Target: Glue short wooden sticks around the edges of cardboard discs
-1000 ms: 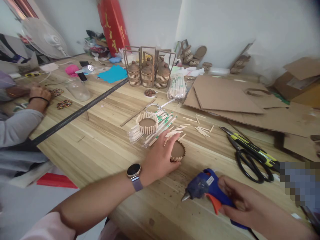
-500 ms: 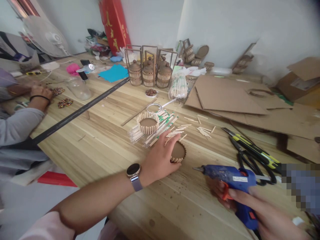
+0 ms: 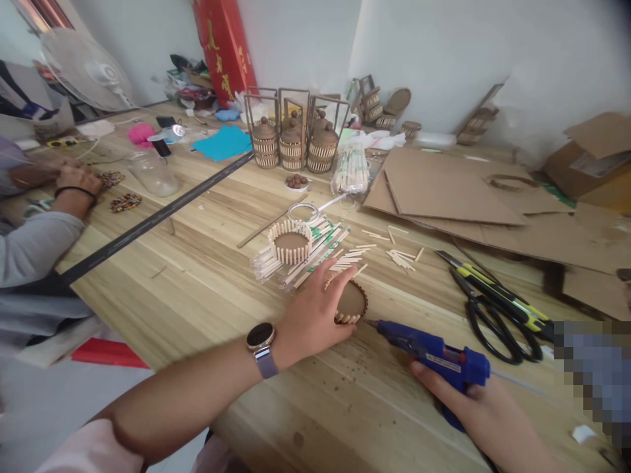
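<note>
My left hand [image 3: 315,312] curves round the near left side of a round brown disc [image 3: 353,301], thumb and fingers at its edge. Short pale sticks stand along the disc's near rim. In my right hand [image 3: 463,397] is a blue glue gun [image 3: 434,351], its nozzle close to the disc's right near edge; whether they touch I cannot tell. Beyond my left hand, a ring of upright pale sticks on a brown base [image 3: 290,244] rests on wrapped sticks [image 3: 323,253]. Loose short sticks [image 3: 401,258] lie behind the disc.
Black scissors [image 3: 486,318] and a yellow-black cutter [image 3: 513,302] lie at the right, before cardboard sheets [image 3: 453,187]. Lidded baskets [image 3: 323,144] stand at the back near a bowl of brown beads [image 3: 296,182]. Another person's hands [image 3: 73,180] are at the left beside beadwork [image 3: 125,202].
The glue gun has moved left, bringing its nozzle near the disc, and has tilted. My right hand has turned with it. My left hand has hardly moved.
</note>
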{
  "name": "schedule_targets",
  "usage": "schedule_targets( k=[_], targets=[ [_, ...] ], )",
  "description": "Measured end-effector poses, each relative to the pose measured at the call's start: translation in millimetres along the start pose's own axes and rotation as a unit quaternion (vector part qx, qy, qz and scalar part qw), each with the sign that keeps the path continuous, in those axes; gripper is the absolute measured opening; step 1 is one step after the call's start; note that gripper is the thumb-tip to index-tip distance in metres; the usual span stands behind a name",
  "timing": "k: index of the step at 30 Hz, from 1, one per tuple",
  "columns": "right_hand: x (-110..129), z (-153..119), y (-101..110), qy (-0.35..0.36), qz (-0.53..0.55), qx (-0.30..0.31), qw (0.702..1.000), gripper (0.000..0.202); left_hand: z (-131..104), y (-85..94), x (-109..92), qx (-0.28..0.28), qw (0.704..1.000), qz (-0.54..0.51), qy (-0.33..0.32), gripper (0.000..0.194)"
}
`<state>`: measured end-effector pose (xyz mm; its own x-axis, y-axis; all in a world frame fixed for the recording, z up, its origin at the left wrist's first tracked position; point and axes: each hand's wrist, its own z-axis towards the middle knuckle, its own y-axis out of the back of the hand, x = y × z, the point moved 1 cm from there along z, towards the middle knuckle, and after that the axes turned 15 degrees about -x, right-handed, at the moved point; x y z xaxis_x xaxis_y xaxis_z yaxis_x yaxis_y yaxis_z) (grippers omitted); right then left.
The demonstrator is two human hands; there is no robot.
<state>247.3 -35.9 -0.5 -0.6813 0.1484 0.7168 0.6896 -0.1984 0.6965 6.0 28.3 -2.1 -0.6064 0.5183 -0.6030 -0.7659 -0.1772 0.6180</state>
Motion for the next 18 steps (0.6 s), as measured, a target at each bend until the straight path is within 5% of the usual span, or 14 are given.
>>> schedule_targets(
  k=[8, 18],
  targets=[
    [14.9, -10.8, -7.1, 0.01, 0.036, -0.069, 0.997, 0.025, 0.5, 0.1, 0.0, 0.002, 1.0, -0.004, -0.004, 0.09],
    [11.5, -10.8, -9.2, 0.046, -0.002, -0.068, 0.997, 0.029, 1.4, 1.1, -1.3, 0.011, 1.0, 0.005, -0.004, 0.089]
  ],
)
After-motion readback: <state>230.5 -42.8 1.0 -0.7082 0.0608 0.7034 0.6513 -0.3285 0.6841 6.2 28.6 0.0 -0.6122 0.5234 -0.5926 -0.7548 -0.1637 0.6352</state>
